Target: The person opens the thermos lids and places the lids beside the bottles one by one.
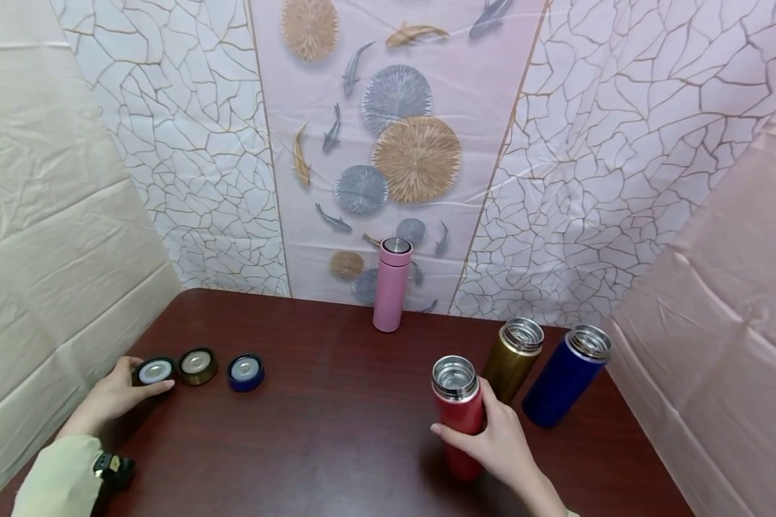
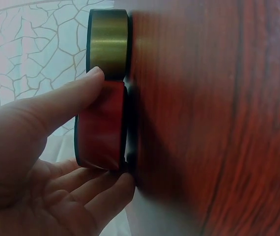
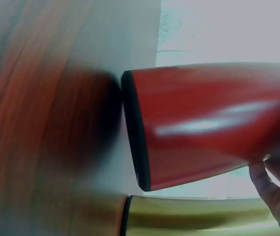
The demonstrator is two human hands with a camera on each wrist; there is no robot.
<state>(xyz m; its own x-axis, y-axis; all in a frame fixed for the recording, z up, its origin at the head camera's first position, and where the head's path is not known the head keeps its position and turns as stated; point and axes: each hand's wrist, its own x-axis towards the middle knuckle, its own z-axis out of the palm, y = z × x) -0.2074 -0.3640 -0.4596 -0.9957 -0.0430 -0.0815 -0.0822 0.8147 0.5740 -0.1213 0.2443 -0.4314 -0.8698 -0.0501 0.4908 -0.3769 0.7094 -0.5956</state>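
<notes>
A person's left hand (image 1: 112, 393) and right hand (image 1: 501, 439) work far apart at a dark red-brown desk (image 1: 336, 424). The left fingers pinch a red-sided lid (image 2: 100, 130), thumb along 1 side and fingertips at the other; the lid lies between them with its pale inner face up. Just past the left thumb tip, a gold lid (image 1: 197, 365) sits against it, and a blue lid (image 1: 246, 373) rests apart, farther to the right of those fingers.

The right fingers wrap a red bottle (image 1: 458, 413), its steel mouth uncovered above the grip; whether its base touches the desk cannot be told. Beyond the right fingers stand 2 more uncapped bottles: a gold bottle (image 1: 511, 360), just behind them, and a blue bottle (image 1: 562, 380), farther to their right. A pink bottle (image 1: 391, 291), capped and upright, stands well beyond both sets of fingers, near the fish-patterned cloth (image 1: 417, 158) at the back.
</notes>
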